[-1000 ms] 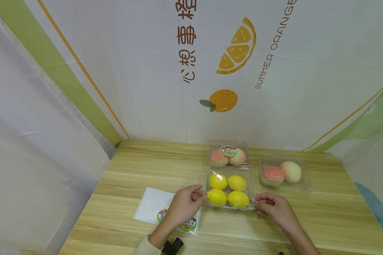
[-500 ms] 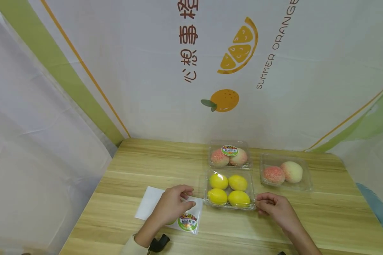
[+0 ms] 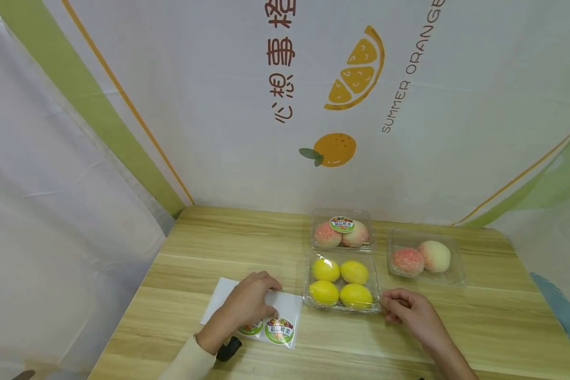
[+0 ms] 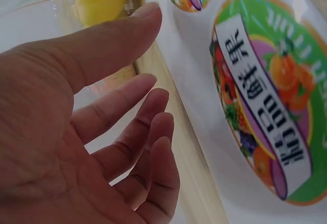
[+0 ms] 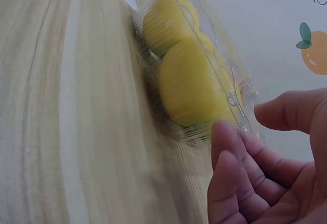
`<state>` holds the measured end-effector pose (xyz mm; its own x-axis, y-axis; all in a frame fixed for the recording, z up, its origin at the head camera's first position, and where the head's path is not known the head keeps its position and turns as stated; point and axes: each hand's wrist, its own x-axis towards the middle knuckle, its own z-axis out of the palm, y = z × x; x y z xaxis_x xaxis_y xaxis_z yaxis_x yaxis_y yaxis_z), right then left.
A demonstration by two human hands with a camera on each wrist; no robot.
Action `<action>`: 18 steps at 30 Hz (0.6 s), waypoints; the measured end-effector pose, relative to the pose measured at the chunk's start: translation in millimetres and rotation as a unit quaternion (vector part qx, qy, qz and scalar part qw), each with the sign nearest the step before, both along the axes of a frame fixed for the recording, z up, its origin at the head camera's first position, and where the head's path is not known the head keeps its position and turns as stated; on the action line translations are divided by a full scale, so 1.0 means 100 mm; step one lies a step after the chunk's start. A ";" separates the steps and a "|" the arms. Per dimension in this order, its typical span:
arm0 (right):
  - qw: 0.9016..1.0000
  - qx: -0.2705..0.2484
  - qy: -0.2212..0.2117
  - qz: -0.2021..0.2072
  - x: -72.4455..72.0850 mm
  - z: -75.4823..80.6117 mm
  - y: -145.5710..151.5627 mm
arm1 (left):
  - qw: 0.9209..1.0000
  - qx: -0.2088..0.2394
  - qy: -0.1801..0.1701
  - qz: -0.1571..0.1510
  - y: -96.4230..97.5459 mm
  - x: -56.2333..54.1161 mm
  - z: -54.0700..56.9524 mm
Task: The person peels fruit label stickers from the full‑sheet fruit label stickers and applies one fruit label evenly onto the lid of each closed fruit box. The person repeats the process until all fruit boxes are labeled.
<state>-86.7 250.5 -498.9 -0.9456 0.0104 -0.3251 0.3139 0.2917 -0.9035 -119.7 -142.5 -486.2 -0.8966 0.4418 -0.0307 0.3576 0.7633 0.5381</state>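
My left hand (image 3: 249, 302) is over a white sheet of stickers (image 3: 287, 307), thumb and fingers apart with nothing between them. Round fruit-label stickers (image 3: 279, 331) show on the sheet; the left wrist view has one sticker (image 4: 265, 96) close up. Right of the sheet sits a lidded clear plastic box (image 3: 330, 307) of yellow lemons (image 3: 324, 292). Beside its front right corner is my right hand (image 3: 412, 315), fingers loosely curled. In the right wrist view its thumb and fingertips are at the box's corner; whether they touch it I cannot tell.
Behind the lemons stands another clear box with two peaches (image 3: 328, 235) and a fruit label (image 3: 342, 224) on its lid. To the right, a further clear box holds two peaches (image 3: 434, 256) and shows no label. A printed white curtain (image 3: 237, 132) hangs behind the wooden table (image 3: 190, 237).
My left hand has left the lemon box's left side and moved left over the sticker sheet. The right hand stays by the box's right corner, almost unmoved.
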 end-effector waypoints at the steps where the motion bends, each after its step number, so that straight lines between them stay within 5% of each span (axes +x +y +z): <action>1: 1.000 0.003 0.000 0.000 0.01 0.00 -0.01 | 1.000 -0.006 0.001 -0.003 0.00 -0.01 0.00; 18: 1.000 0.012 0.002 -0.009 0.02 -0.02 -0.03 | 0.994 -0.096 0.016 -0.042 0.02 -0.13 -0.02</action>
